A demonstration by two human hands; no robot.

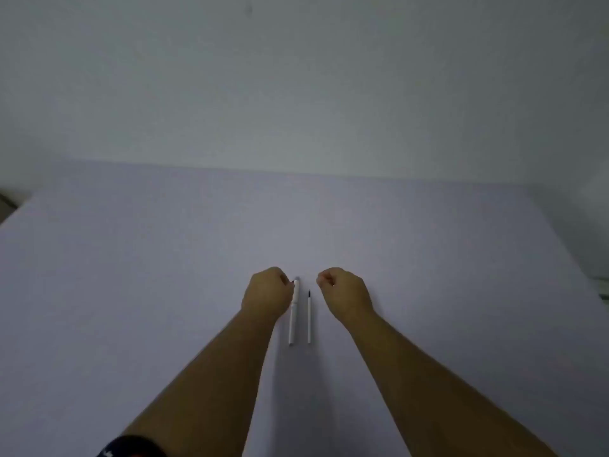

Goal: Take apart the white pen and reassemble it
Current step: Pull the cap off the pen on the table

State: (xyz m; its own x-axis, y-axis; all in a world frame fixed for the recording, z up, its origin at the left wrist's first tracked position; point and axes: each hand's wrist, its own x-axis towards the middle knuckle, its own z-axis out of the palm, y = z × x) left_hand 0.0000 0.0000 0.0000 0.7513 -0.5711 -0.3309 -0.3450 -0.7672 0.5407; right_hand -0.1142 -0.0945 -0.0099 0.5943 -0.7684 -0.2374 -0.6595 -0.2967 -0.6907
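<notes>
Pen body (293, 311): white, lying on the table (131, 275), between the hands.
Refill (309, 316): thin, just right of the body, parallel, apart.
Left hand (267, 291): curled, fingertips at the body's far end.
Right hand (346, 291): curled, holding nothing visible.

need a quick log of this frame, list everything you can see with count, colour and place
pen body: 1, white, lying lengthwise on the table just right of the left hand
refill: 1, thin white with a dark tip, lying on the table beside the pen body, apart from it
table: 1, pale lilac-grey, filling the lower half of the view
wall: 1, pale grey, behind the table
sleeve: 1, dark, at the bottom edge on the left arm
left hand: 1, curled, fingertips at the far end of the pen body
right hand: 1, curled, right of the refill, holding nothing I can make out
</notes>
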